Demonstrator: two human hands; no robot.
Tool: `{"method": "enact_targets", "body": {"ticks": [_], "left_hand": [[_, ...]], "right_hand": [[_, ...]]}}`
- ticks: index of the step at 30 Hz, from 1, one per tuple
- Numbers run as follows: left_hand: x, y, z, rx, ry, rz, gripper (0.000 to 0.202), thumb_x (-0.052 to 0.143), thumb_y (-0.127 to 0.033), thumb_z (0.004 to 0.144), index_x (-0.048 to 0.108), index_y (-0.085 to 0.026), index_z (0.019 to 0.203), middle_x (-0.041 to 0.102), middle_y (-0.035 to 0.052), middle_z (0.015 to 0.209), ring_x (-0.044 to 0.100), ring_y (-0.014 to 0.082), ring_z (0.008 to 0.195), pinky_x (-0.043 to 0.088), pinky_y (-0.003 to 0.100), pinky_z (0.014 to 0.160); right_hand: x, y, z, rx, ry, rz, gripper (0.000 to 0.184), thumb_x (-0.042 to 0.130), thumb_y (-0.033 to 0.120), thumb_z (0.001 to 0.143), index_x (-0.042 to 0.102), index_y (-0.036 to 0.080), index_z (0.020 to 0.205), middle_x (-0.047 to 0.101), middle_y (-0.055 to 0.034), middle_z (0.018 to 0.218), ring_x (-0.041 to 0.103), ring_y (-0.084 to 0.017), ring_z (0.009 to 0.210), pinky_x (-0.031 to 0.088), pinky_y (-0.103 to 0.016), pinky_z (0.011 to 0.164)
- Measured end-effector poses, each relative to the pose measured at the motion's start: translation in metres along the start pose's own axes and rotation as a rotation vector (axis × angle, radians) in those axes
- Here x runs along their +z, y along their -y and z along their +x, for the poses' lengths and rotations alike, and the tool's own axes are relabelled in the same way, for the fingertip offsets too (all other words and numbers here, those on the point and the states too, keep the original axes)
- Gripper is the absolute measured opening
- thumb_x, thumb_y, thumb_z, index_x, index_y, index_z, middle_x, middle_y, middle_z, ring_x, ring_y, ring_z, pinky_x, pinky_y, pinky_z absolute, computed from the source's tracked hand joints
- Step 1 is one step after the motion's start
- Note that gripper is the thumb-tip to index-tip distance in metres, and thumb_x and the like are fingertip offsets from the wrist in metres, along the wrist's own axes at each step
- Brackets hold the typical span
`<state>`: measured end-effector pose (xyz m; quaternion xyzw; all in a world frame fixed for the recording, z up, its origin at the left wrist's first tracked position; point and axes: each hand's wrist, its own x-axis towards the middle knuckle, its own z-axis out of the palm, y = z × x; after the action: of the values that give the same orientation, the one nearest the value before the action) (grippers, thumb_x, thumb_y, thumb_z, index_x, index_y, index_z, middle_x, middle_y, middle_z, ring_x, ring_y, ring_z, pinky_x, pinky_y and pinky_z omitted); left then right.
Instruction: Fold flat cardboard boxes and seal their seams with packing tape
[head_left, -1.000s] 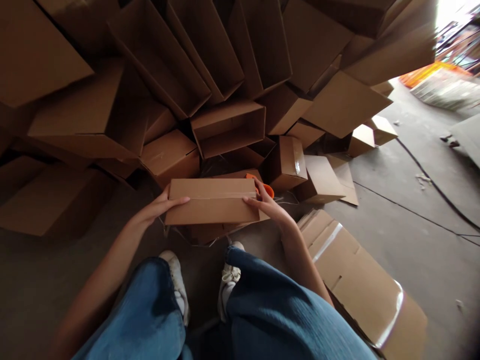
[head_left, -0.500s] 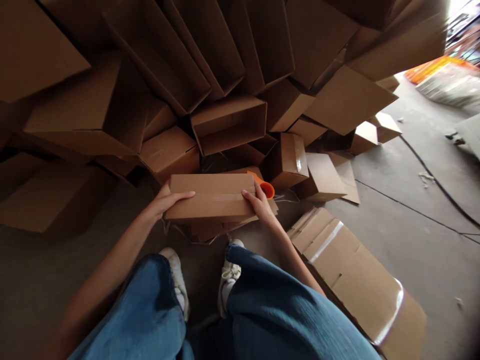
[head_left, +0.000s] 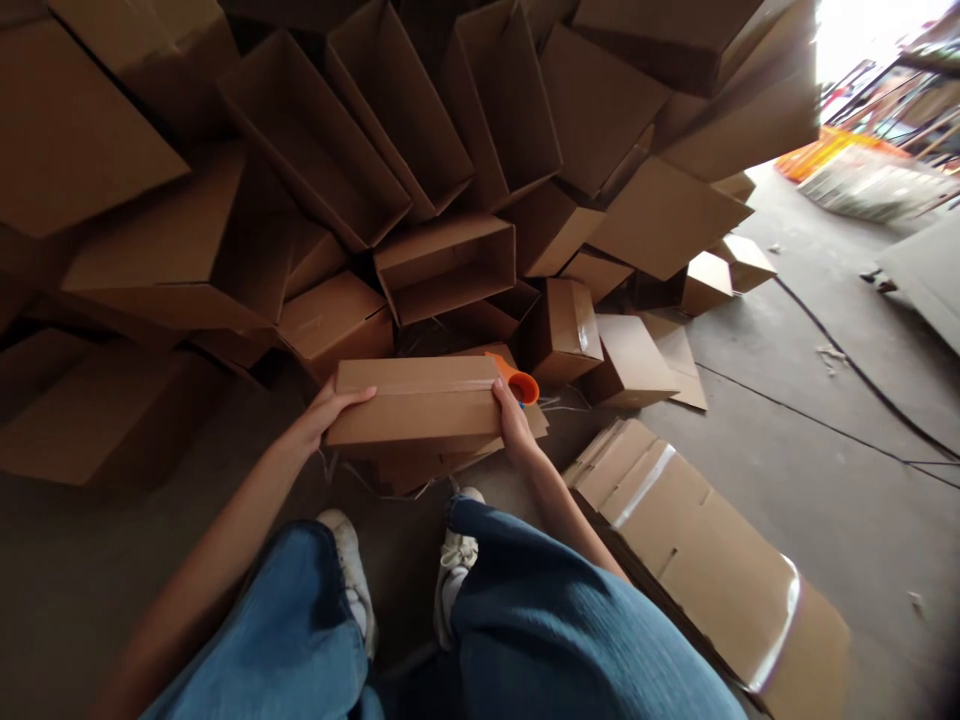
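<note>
Between my two hands I hold a cardboard box (head_left: 420, 412), with a strip of clear tape along its seam. My left hand (head_left: 319, 415) grips the left end, its thumb lying on the top face. At the right end is my right hand (head_left: 514, 415), thumb near the tape's end; its other fingers are hidden behind the box. Just behind the right end sits an orange tape dispenser (head_left: 523, 386), partly covered by the box. Flat cardboard pieces (head_left: 427, 470) show beneath the box, near my shoes.
A high heap of open cardboard boxes (head_left: 450, 265) fills the area ahead and to the left. On the right lies a bundle of flattened cartons (head_left: 720, 560) bound with clear tape. Dark cables (head_left: 847, 345) cross the concrete floor (head_left: 780, 420).
My right thumb has moved from the top face towards the box's right edge. The view has tilted up slightly, showing more of the heap. Both hands still hold the box.
</note>
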<state>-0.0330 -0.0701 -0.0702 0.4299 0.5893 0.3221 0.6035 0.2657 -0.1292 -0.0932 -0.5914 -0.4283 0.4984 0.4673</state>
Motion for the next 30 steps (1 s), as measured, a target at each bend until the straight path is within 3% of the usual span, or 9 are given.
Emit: {"method": "enact_targets", "body": {"ticks": [5, 11, 17, 21, 26, 30], "left_hand": [[-0.006, 0.008, 0.001, -0.025, 0.057, -0.072, 0.064, 0.085, -0.044, 0.065, 0.058, -0.024, 0.120, 0.070, 0.0091, 0.115, 0.069, 0.0280, 0.101, 0.056, 0.037, 0.082], [-0.008, 0.012, 0.000, -0.034, 0.092, -0.121, 0.062, 0.078, -0.048, 0.071, 0.057, -0.025, 0.125, 0.071, 0.0086, 0.113, 0.069, 0.0272, 0.100, 0.056, 0.035, 0.078], [-0.001, 0.018, -0.002, 0.076, 0.042, -0.134, 0.068, 0.069, -0.053, 0.078, 0.048, -0.024, 0.136, 0.067, 0.0094, 0.124, 0.068, 0.0270, 0.106, 0.056, 0.037, 0.086], [-0.003, 0.023, -0.005, 0.117, 0.067, -0.135, 0.070, 0.061, -0.055, 0.082, 0.044, -0.026, 0.144, 0.063, 0.0085, 0.135, 0.065, 0.0283, 0.113, 0.055, 0.039, 0.093], [-0.009, 0.031, -0.005, 0.114, 0.069, -0.215, 0.076, 0.057, -0.053, 0.082, 0.038, -0.028, 0.152, 0.058, 0.0064, 0.145, 0.064, 0.0299, 0.118, 0.056, 0.042, 0.094], [-0.009, 0.036, -0.001, 0.073, 0.079, -0.205, 0.078, 0.054, -0.064, 0.082, 0.046, -0.025, 0.149, 0.065, 0.0099, 0.137, 0.066, 0.0346, 0.115, 0.058, 0.047, 0.088]], "right_hand": [[-0.001, 0.000, 0.002, 0.030, -0.085, 0.067, 0.074, 0.055, 0.064, 0.082, 0.047, 0.035, 0.150, 0.049, 0.0057, 0.153, 0.034, -0.023, 0.150, 0.025, -0.043, 0.126], [0.005, -0.002, -0.004, 0.023, -0.111, 0.122, 0.073, 0.043, 0.072, 0.087, 0.047, 0.034, 0.150, 0.055, 0.0047, 0.148, 0.036, -0.023, 0.149, 0.037, -0.042, 0.121], [0.001, -0.001, 0.002, 0.105, -0.109, 0.240, 0.076, 0.058, 0.064, 0.077, 0.050, 0.034, 0.146, 0.055, 0.0051, 0.148, 0.042, -0.023, 0.146, 0.039, -0.042, 0.119], [-0.004, 0.000, 0.003, 0.130, -0.075, 0.291, 0.075, 0.065, 0.061, 0.072, 0.054, 0.037, 0.142, 0.058, 0.0045, 0.146, 0.048, -0.026, 0.141, 0.043, -0.046, 0.115], [-0.002, -0.002, -0.003, 0.118, -0.065, 0.285, 0.078, 0.063, 0.065, 0.073, 0.053, 0.034, 0.144, 0.059, 0.0020, 0.145, 0.051, -0.028, 0.138, 0.048, -0.046, 0.109], [0.000, -0.007, -0.008, 0.133, -0.093, 0.295, 0.081, 0.054, 0.069, 0.076, 0.049, 0.030, 0.147, 0.066, -0.0015, 0.137, 0.056, -0.031, 0.133, 0.050, -0.048, 0.105]]}}
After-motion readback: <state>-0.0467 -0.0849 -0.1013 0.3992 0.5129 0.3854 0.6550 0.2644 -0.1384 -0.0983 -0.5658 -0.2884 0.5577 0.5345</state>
